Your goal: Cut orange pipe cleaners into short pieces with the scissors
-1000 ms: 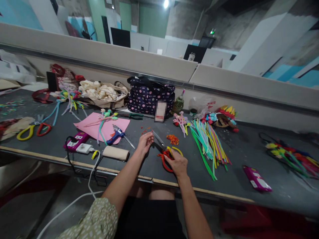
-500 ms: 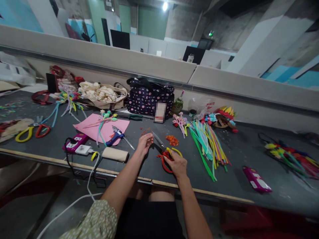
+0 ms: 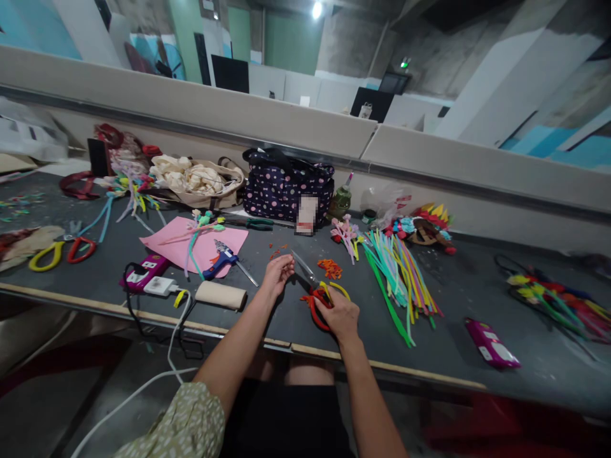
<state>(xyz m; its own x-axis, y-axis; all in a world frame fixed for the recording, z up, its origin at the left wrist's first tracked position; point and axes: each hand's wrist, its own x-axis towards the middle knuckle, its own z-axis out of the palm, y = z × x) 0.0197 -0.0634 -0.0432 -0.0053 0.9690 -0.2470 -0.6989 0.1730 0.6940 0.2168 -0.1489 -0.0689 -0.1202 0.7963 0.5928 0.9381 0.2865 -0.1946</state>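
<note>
My right hand (image 3: 340, 312) is closed round the red and yellow handles of a pair of scissors (image 3: 308, 270), whose blades point up and left. Close to the blade tips, my left hand (image 3: 278, 275) is pinched shut; whatever its fingertips hold is too small to make out. Behind the scissors lies a small heap of orange cut pieces (image 3: 330, 269). A few more orange-red bits (image 3: 277, 251) are scattered past my left fingertips, and some red pieces sit beside the scissor handles.
Bundled colourful pipe cleaners (image 3: 401, 273) lie to the right, with a purple power strip (image 3: 491, 343) beyond. At left are pink paper (image 3: 174, 238), a blue glue gun (image 3: 220, 262), a beige roll (image 3: 221, 296) and more scissors (image 3: 62, 251). A dotted bag (image 3: 272, 187) stands behind.
Almost nothing differs. Both hands and the scissors stay in nearly the same place, with only a tiny shift of my right hand.
</note>
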